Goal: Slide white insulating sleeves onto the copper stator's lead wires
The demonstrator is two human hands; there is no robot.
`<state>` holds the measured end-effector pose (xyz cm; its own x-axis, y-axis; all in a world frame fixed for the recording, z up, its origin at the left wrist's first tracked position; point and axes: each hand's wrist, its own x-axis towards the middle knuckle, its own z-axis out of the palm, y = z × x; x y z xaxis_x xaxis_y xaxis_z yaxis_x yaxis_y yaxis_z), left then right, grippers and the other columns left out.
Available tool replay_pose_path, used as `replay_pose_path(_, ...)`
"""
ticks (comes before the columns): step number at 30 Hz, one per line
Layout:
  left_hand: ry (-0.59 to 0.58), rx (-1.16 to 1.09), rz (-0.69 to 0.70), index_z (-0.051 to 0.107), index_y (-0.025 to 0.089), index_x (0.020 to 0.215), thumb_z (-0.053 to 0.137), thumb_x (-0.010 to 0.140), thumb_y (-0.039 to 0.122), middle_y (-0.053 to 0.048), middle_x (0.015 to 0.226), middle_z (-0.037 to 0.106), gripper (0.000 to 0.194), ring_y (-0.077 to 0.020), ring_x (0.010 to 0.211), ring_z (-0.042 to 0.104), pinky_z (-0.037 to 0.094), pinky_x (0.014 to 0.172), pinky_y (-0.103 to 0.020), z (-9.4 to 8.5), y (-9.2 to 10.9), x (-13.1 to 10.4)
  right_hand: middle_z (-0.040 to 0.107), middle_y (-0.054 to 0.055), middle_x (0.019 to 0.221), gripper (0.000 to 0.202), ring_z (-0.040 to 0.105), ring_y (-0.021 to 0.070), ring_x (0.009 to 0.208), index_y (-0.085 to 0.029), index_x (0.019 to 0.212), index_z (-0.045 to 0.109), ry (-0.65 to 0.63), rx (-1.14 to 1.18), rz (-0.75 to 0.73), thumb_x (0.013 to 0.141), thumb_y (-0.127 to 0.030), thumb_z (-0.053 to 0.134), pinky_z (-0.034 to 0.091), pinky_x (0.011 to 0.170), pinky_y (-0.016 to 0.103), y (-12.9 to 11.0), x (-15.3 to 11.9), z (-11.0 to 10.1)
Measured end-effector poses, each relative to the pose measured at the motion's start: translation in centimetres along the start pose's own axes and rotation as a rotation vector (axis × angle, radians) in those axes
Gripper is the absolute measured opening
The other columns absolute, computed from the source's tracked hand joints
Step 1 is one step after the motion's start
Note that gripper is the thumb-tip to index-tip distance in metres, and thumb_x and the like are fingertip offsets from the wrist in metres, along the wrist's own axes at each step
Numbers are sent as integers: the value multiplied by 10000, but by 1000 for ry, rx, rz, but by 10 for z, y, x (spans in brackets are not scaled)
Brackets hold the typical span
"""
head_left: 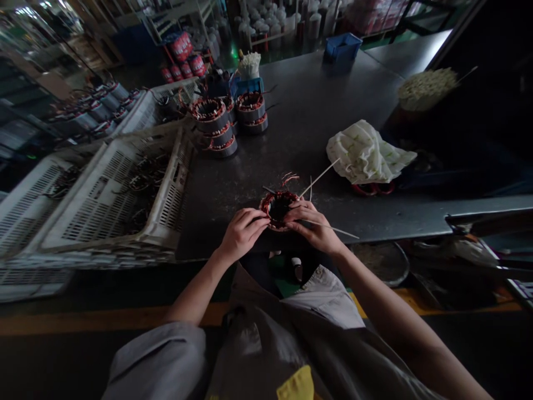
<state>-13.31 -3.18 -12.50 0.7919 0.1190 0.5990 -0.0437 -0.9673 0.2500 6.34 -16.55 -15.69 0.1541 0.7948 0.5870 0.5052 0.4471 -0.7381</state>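
Note:
At the table's front edge lies a motor stator point(278, 226), a ring with copper-red windings and a dark hollow centre. My left hand point(245, 230) closes on its left rim, fingers against the windings. From the right, my right hand point(313, 223) grips the other side with bent fingers. Thin pale strips, probably lacing cord point(320, 178), stick out around the right hand, one up to the right and one down to the right. Loose wire ends point(290, 178) rise behind the ring.
Stacked stators point(220, 130) stand at the back left. White slatted crates point(120, 194) with dark wiring adjoin the table's left side. To the right, a crumpled white cloth point(366, 153) covers red-handled scissors point(373, 189). A pale bundle point(428, 89) and a blue bin point(343, 46) sit farther back.

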Motion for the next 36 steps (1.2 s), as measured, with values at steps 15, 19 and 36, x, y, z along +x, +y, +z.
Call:
replay_pose_path(15, -170, 251, 222, 601, 183, 724, 505, 930, 58, -28, 856, 622, 259, -215, 919, 526, 435, 851, -395, -4, -17, 44, 653, 73, 988, 91, 562, 235, 1067, -203, 983, 676, 6, -82, -71, 936, -240, 607, 397, 1044, 494, -3, -1, 1)
replay_pose_path(19, -263, 189, 250, 663, 222, 873, 521, 900, 61, -20, 1088, 646, 217, -234, 1159, 507, 306, 1106, -536, -17, -15, 43, 626, 80, 964, 117, 567, 230, 1035, -199, 936, 679, 16, -87, -42, 946, -278, 593, 389, 1059, 501, -4, 1, 1)
replay_pose_path(36, -109, -222, 105, 658, 213, 972, 544, 1013, 283, -24, 989, 686, 140, -177, 989, 626, 422, 1035, -432, 18, -25, 20, 593, 92, 1201, 201, 534, 224, 1174, -217, 1113, 672, -133, 66, -25, 935, -295, 619, 409, 1065, 442, 11, 17, -26)
